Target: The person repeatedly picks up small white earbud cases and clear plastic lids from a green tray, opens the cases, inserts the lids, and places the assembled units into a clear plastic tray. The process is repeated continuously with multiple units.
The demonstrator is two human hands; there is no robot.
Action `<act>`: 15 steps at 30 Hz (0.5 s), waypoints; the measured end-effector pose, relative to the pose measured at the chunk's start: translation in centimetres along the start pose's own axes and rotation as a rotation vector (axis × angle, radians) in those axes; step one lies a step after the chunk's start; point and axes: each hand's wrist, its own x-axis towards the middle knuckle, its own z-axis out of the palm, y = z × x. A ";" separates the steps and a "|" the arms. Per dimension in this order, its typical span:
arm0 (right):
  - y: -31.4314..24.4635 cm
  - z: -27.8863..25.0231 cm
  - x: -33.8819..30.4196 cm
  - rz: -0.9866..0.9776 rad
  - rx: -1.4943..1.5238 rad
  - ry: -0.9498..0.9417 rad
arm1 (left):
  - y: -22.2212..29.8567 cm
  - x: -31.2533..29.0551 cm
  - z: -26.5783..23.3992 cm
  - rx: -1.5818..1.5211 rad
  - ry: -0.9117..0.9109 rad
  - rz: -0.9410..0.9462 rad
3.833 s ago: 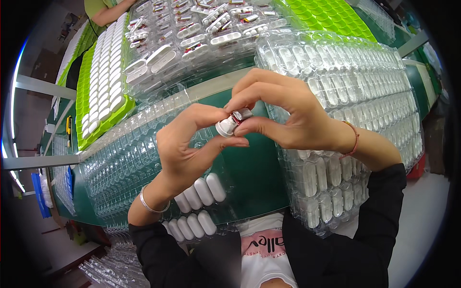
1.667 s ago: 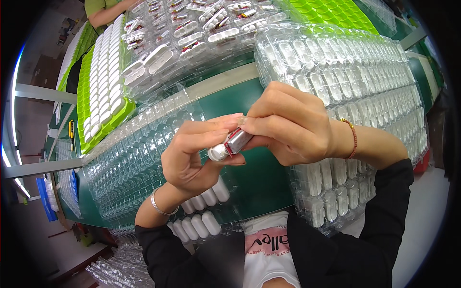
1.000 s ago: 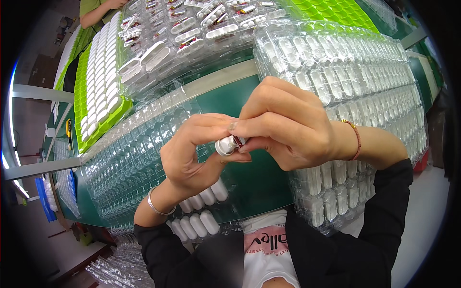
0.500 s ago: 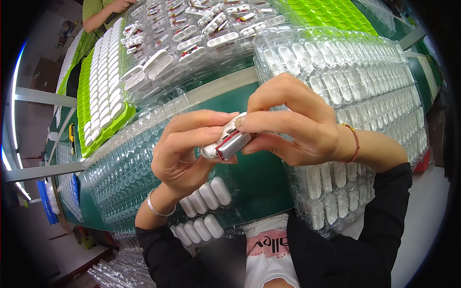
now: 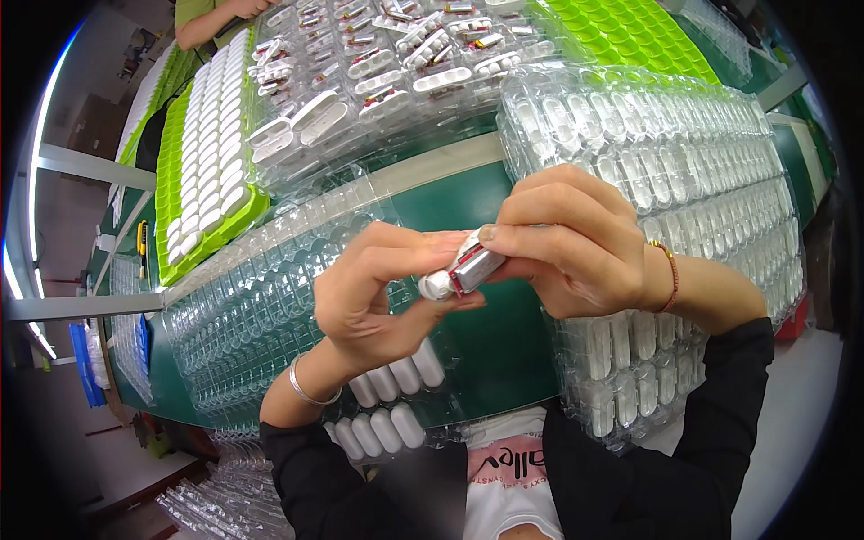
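left hand and right hand jointly grasp a small white capsule case above the green desk, between clear blister trays.

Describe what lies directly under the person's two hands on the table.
Under the left hand lies a clear blister tray holding white capsule pieces; beside it, bare green table. The hands hide whatever sits directly beneath.

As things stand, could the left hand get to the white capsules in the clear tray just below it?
Probably yes: the white capsules lie uncovered beside the left hand, though its fingers currently pinch the small white-and-silver part.
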 end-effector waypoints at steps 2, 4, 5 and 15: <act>0.3 -0.1 -0.2 0.058 0.001 -0.037 | 0.0 0.9 -0.1 0.085 0.000 -0.014; 0.5 0.0 -0.2 0.135 -0.014 -0.061 | 0.0 1.5 -0.5 0.126 -0.024 -0.068; 0.5 0.2 0.1 0.177 -0.032 -0.066 | 0.2 2.2 -1.0 0.138 -0.028 -0.104; 0.3 0.7 -0.8 0.364 0.037 -0.284 | -15.6 13.1 -17.7 0.874 0.285 -0.367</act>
